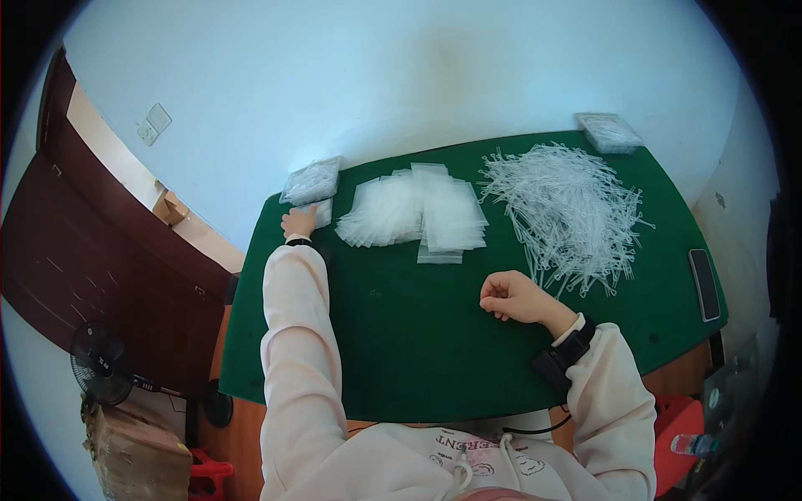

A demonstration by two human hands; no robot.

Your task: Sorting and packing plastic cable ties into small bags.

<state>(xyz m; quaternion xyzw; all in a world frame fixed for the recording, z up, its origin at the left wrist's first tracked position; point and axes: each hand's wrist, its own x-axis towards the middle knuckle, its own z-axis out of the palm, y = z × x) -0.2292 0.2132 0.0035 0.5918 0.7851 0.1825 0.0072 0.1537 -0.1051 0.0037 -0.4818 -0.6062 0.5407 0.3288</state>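
Note:
My left hand (299, 222) reaches to the far left of the table, its fingers closed on the edge of a small clear plastic bag (318, 210). Just beyond lies a filled clear bag (312, 179), with pale contents. My right hand (515, 298) hovers over or rests at the middle right, fingers curled and nothing visible in them. Behind it spreads a large heap of thin clear plastic sticks with looped ends (576, 213). Flat zip bags lie fanned in a pile (384, 210), with a straighter stack (447, 209) overlapping it on the right.
A green-covered table (401, 334) stands against a pale wall. Another filled bag (610, 132) sits at the far right corner, and a phone (704, 285) near the right edge. Left of the table are a black fan (102, 361) and a cardboard box (138, 447); a red stool (675, 426) stands right.

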